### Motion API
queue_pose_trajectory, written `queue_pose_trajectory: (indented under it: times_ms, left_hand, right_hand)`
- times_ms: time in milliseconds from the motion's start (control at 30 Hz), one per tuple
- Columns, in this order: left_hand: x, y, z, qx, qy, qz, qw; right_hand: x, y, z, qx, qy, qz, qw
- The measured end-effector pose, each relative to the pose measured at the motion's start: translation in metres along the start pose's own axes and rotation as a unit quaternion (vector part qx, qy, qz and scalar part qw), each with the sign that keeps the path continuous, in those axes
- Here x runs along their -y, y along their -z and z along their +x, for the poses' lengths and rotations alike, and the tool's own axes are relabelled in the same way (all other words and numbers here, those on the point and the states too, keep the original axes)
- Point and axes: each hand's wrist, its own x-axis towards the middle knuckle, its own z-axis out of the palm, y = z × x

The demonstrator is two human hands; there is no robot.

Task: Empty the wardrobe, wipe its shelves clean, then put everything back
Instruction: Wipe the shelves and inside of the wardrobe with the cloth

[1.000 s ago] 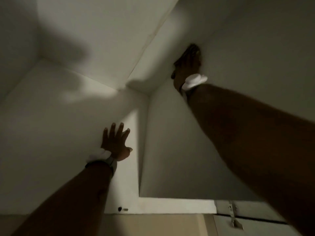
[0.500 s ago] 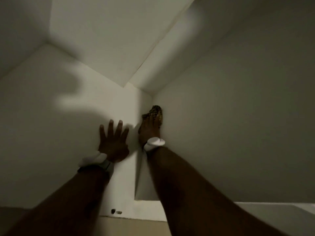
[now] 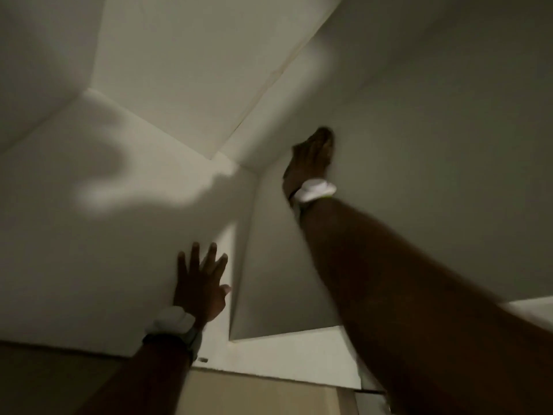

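I look up into a dim, white wardrobe compartment. My left hand [image 3: 199, 290] lies flat on the left panel [image 3: 89, 241], fingers spread and holding nothing. My right hand [image 3: 308, 163] reaches high up and presses a dark, patterned cloth [image 3: 324, 135] against the right inner wall [image 3: 434, 151], close to the back corner. Only the cloth's tip shows past my fingers, and it is blurred. Both wrists wear white bands.
The compartment's top panel [image 3: 194, 64] is close above my right hand. The white front edge of a panel [image 3: 284, 357] runs along the bottom, with a beige surface [image 3: 254, 396] below it. Nothing is stored in the visible part of the compartment.
My right hand with the cloth dropped from near the top to beside the left hand, then rose again along the right wall. The left hand stayed on the left panel.
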Motion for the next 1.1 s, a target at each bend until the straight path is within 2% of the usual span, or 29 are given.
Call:
queue_pose_trajectory:
  times_ms: [33,67,100,133,200,233,267,300,333,400,467,567,633,700,833,900,1000,1100]
  left_hand:
    - [0.000,-0.004,-0.003,-0.001,-0.009,0.003,1.000]
    - [-0.002,-0.005,-0.005,-0.004,-0.013,0.007,1.000]
    - [-0.001,-0.007,-0.005,-0.014,-0.018,0.016,1.000]
    - [0.001,-0.006,-0.003,-0.014,-0.024,0.027,0.999]
    - [0.006,-0.004,-0.002,0.002,-0.039,0.041,0.998]
    - [0.010,-0.008,0.001,0.005,-0.043,0.040,0.998]
    - [0.016,-0.016,0.003,0.016,-0.034,0.030,0.999]
    - [0.018,-0.013,0.003,0.044,-0.030,0.015,0.998]
    - [0.012,0.001,0.006,0.066,-0.032,0.011,0.997]
    - [0.011,0.015,0.003,0.060,-0.013,-0.007,0.998]
    - [0.017,0.028,0.000,0.060,-0.001,-0.028,0.998]
    - [0.019,0.032,-0.011,0.042,-0.021,-0.008,0.999]
    - [0.016,0.029,-0.023,0.067,-0.014,-0.005,0.998]
    - [0.020,0.015,-0.031,0.043,-0.020,-0.001,0.999]
    - [0.026,0.006,-0.051,0.033,-0.074,0.025,0.996]
    - [0.026,0.006,-0.057,0.020,-0.070,0.056,0.996]
    - [0.015,0.026,-0.055,0.021,0.001,0.025,0.999]
    - [-0.003,0.046,-0.057,0.130,0.080,-0.011,0.988]
  right_hand:
    - [0.030,-0.023,-0.034,0.015,0.037,-0.017,0.999]
    - [0.058,-0.052,-0.070,0.062,0.089,-0.032,0.994]
    - [0.085,-0.076,-0.102,0.115,0.127,-0.007,0.985]
    - [0.101,-0.087,-0.126,0.129,0.139,0.041,0.981]
    - [0.091,-0.095,-0.139,0.178,0.194,0.044,0.964]
    - [0.074,-0.083,-0.125,0.165,0.211,0.026,0.963]
    - [0.059,-0.070,-0.106,0.144,0.209,-0.012,0.967]
    - [0.036,-0.050,-0.091,0.140,0.167,-0.019,0.976]
    - [0.008,-0.028,-0.079,0.125,0.088,-0.004,0.988]
    - [-0.035,0.026,-0.046,0.012,0.043,-0.035,0.998]
    - [-0.078,0.055,-0.012,-0.042,0.009,-0.033,0.999]
    - [-0.099,0.074,0.008,-0.014,-0.060,-0.020,0.998]
    - [-0.063,0.058,-0.021,0.014,-0.058,-0.053,0.997]
    - [-0.011,0.020,-0.077,0.056,0.033,-0.098,0.993]
    - [0.079,-0.041,-0.216,0.171,0.170,0.036,0.970]
    - [0.086,-0.042,-0.251,0.204,0.223,0.036,0.953]
    - [0.053,-0.016,-0.228,0.200,0.175,0.029,0.964]
    - [-0.012,0.035,-0.178,0.063,0.036,0.010,0.997]
